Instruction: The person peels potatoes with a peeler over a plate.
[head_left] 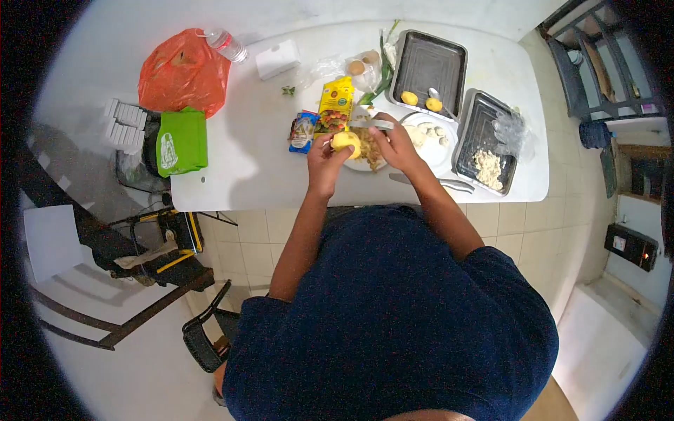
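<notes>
Yellow potato (pixel 346 144) pinched in the left hand (pixel 325 164), near a plate (pixel 357 167) of peelings (pixel 373 156). Pale-handled tool (pixel 380 124) gripped in the right hand (pixel 399 146), just beside. Beyond, two more potatoes (pixel 409 98) in a dark tray (pixel 430 63).

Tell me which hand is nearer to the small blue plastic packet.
Left. The left hand, gripping a rounded yellow potato, is close beside the small blue plastic packet, slightly nearer the person. The right hand, holding a pale tool, is farther off, right of the potato.
</notes>
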### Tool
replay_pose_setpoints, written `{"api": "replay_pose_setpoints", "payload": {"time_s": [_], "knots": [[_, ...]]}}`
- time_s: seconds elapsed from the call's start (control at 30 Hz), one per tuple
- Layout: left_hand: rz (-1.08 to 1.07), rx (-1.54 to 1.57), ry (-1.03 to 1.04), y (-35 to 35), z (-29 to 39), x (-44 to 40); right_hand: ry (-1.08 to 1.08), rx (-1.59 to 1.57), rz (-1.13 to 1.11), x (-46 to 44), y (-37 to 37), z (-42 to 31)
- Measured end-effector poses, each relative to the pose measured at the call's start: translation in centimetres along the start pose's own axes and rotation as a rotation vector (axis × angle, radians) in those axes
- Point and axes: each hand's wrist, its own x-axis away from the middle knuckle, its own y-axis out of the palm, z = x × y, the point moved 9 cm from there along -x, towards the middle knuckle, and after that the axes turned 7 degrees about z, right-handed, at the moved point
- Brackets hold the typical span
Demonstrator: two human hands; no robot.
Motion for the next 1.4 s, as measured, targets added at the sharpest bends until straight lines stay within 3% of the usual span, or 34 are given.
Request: {"api": "replay_pose_setpoints", "payload": {"time_s": [0.13, 0.23, 0.33, 0.5, 0.57, 0.63, 0.73, 0.9, 1.1, 1.3, 1.4], "knots": [[0.042, -0.106, 0.032, -0.4, 0.1, -0.1, 0.123, 0.023, -0.076, 0.0, 1.1, 0.1], [-0.022, -0.231, 0.059, 0.3, 0.6, 0.1, -0.003, -0.022, 0.055, -0.1, 1.8, 0.3], [-0.060, -0.248, 0.135, 0.8, 1.4, 0.4, 0.275, -0.277, 0.309, 2.0, 1.7, 7.0], [-0.019, -0.568, 0.281, 0.9, 3.5, 1.0, 0.423, -0.267, 0.292, 3.5, 0.7, 8.9], [0.003, -0.652, 0.363, 0.9, 3.6, 1.2, 0.427, -0.428, 0.268, 2.9, 1.7, 7.9], [0.013, -0.663, 0.474, 0.8, 3.7, 1.2, 0.390, -0.460, 0.223, 2.1, 1.7, 6.3], [0.034, -0.559, 0.419, 0.3, 2.8, 0.8, 0.303, -0.294, 0.119, 1.7, 1.0, 3.2], [0.043, -0.766, 0.522, 1.0, 3.6, 1.0, 0.078, -0.091, -0.088, 0.3, 0.9, -1.7], [0.087, -0.746, 0.521, 1.3, 4.5, 1.2, -0.243, -0.028, -0.049, 0.8, 1.1, -4.0], [0.060, -0.823, 0.606, 1.9, 6.0, 1.8, -0.153, -0.027, -0.162, 1.1, 1.4, -2.2], [0.052, -0.761, 0.529, 1.5, 5.4, 1.6, -0.121, -0.011, -0.028, 1.0, 1.0, -2.3]]}}
